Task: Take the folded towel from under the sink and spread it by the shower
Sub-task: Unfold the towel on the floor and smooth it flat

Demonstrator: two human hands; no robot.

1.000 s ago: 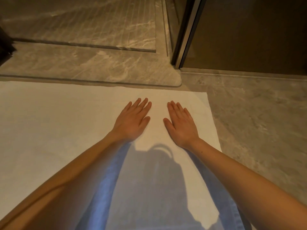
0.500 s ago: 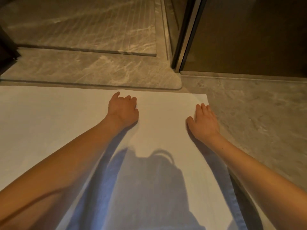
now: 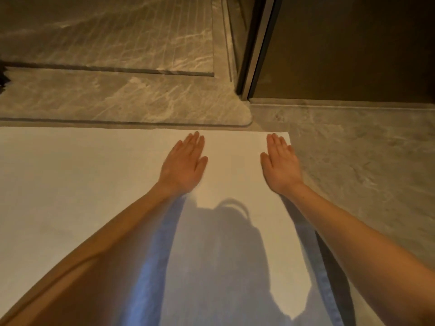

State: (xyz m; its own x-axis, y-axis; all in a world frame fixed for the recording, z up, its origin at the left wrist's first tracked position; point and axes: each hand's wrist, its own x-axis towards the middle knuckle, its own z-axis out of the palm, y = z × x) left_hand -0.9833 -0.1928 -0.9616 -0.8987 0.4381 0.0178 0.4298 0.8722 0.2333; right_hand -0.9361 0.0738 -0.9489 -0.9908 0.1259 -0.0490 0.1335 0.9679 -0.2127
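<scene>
White towel (image 3: 94, 184) spread flat, left hand (image 3: 183, 164), right hand (image 3: 280, 165) pressing it.

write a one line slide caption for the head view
Left hand and right hand lie flat on the white towel, spread on the marble floor along the shower step.

floor: grey veined marble (image 3: 353, 175) | far: raised stone step (image 3: 106, 100) with rounded corner, ribbed stone slab (image 3: 117, 31) behind it | right: metal frame post (image 3: 257, 43), dark brown panel (image 3: 353, 43) | light: warm, dim
</scene>
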